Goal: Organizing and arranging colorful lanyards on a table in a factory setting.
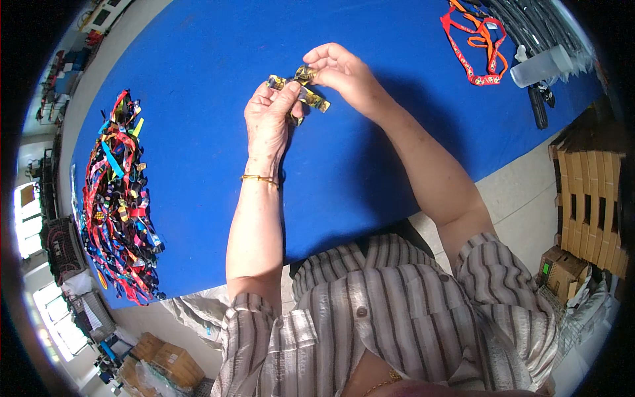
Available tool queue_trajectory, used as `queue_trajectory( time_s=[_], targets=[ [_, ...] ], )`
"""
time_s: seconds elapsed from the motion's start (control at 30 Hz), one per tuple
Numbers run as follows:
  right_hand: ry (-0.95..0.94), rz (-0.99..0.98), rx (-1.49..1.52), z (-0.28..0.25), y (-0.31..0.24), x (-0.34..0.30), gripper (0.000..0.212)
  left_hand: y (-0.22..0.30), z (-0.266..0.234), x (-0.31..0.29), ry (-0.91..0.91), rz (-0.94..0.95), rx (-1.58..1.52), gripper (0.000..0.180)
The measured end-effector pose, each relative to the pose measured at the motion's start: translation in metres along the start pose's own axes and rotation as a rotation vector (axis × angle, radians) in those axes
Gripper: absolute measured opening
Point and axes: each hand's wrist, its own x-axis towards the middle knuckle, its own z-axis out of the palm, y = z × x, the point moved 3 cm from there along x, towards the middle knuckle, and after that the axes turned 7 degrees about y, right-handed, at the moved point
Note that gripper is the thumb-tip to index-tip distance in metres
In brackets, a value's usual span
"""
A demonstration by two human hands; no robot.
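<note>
A black-and-yellow patterned strap (313,99), bunched into short crossing loops, is up in both hands over the blue table (198,132). My left hand (266,122) pinches it at the middle, thumb on top, with loop ends sticking out on both sides. At its upper end, my right hand (340,73) grips a loop between thumb and fingers. The fingertips of the right hand are partly hidden behind the strap. Whether the strap has a buckle or clip is too small to tell.
A long heap of colourful straps (119,205) lies along the table's left side. At the far right are a red-and-orange harness (486,79), a translucent plastic bottle (542,66) and a bundle of black straps (529,23). Cardboard boxes (589,205) stand beyond the right edge.
</note>
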Motion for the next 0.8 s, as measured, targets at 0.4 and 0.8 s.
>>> queue_trajectory(
  time_s=[0.4,0.8],
  targets=[
    [-0.274,0.094,0.057,0.012,-0.024,-0.013,0.026,0.0,-0.001,0.001,0.034,-0.018,-0.066,0.009],
    [-0.16,0.153,0.003,0.009,0.002,-0.003,0.013,0.001,0.003,-0.004,-0.017,-0.047,-0.055,0.02]
  ],
)
